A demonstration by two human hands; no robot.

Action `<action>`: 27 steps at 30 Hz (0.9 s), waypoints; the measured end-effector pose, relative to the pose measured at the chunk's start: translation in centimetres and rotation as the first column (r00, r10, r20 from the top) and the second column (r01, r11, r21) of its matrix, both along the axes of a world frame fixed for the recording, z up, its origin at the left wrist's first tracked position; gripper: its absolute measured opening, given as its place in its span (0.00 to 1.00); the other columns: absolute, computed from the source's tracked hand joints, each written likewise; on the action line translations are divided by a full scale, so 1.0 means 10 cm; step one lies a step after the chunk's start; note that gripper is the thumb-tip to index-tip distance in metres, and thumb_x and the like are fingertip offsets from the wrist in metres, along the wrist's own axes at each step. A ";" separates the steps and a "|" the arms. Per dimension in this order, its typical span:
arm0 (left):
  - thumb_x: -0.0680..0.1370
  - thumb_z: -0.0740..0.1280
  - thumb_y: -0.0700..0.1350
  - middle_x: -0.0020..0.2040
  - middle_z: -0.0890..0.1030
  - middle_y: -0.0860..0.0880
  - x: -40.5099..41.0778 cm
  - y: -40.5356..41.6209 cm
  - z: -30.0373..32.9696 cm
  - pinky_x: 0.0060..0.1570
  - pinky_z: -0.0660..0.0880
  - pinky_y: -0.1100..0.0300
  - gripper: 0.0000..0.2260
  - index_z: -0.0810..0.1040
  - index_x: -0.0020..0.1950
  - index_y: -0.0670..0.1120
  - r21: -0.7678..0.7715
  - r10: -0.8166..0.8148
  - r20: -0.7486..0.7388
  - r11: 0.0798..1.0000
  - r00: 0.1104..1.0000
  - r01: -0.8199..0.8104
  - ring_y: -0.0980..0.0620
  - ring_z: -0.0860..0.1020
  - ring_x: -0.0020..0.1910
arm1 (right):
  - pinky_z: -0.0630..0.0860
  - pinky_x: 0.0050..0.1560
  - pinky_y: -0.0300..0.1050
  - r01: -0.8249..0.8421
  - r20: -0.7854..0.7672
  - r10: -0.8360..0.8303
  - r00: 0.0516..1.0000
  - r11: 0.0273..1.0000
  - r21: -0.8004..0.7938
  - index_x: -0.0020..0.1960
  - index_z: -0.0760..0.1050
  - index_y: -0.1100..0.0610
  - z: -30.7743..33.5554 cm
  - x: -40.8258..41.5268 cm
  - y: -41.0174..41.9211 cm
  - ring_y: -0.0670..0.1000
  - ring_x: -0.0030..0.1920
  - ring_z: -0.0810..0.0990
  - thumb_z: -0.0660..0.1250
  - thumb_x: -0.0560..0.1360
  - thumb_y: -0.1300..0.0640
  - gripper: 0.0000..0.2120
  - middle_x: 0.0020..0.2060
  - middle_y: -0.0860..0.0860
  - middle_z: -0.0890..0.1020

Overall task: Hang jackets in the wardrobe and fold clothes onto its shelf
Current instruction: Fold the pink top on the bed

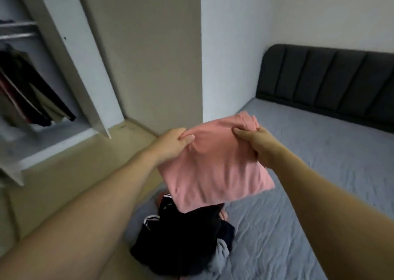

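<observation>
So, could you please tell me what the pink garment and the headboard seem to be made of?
Pink garment: soft, matte knit fabric, probably cotton jersey; it drapes and wrinkles where both hands pinch it. Headboard: dark grey padded upholstery in vertical stitched panels; whether fabric or faux leather, the blur leaves open.

The folded salmon-pink garment (pixel 215 169) is a soft, matt knit cloth with shallow creases, and the black garment with white stripes (pixel 181 237) heaped below it looks like a smoother, slightly sleeker fabric, though blur makes that hard to judge. The grey mattress cover (pixel 319 173) is matt quilted cloth, lightly wrinkled, while the dark padded headboard (pixel 328 81) has a dull, woven-looking upholstery in stitched panels. The white wardrobe (pixel 64 130) has smooth, faintly glossy laminate boards and a shiny metal hanging rail (pixel 17 35).
</observation>
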State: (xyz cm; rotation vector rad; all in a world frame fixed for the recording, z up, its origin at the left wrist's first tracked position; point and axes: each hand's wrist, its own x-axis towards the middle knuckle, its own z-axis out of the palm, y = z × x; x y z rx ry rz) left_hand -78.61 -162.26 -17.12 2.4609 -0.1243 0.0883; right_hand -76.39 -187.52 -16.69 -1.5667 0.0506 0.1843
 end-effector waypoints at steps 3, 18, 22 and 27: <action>0.81 0.60 0.53 0.36 0.73 0.57 -0.15 0.87 1.04 0.34 0.65 0.64 0.14 0.68 0.37 0.51 0.118 0.087 0.146 0.987 0.985 -0.105 0.55 0.72 0.37 | 0.76 0.45 0.39 -0.076 0.118 0.067 0.991 0.994 0.074 0.57 0.78 0.52 0.97 0.03 0.92 0.48 0.49 0.81 0.73 0.73 0.57 0.13 0.50 0.49 0.83; 0.80 0.50 0.66 0.35 0.70 0.53 -0.19 4.51 2.87 0.34 0.66 0.55 0.20 0.67 0.46 0.51 0.630 0.201 0.528 0.559 0.825 -0.539 0.50 0.73 0.35 | 0.74 0.40 0.34 -0.229 0.478 0.125 0.869 0.960 0.164 0.45 0.78 0.52 2.47 0.89 5.01 0.38 0.37 0.80 0.69 0.75 0.58 0.02 0.38 0.41 0.83; 0.80 0.48 0.65 0.34 0.69 0.54 0.25 5.40 2.78 0.30 0.62 0.56 0.20 0.66 0.46 0.50 0.662 0.224 0.541 0.481 0.811 -0.575 0.51 0.70 0.33 | 0.73 0.39 0.33 -0.244 0.487 0.126 0.864 0.952 0.185 0.44 0.78 0.50 2.36 1.45 6.06 0.38 0.39 0.79 0.68 0.76 0.55 0.02 0.40 0.41 0.82; 0.82 0.49 0.54 0.43 0.81 0.44 0.84 6.61 2.89 0.37 0.71 0.53 0.15 0.70 0.52 0.46 0.649 0.315 0.541 0.433 0.780 -0.625 0.42 0.78 0.39 | 0.72 0.37 0.29 -0.338 0.514 0.201 0.834 0.922 0.187 0.45 0.77 0.49 2.48 2.27 7.46 0.36 0.39 0.78 0.67 0.77 0.56 0.03 0.41 0.42 0.81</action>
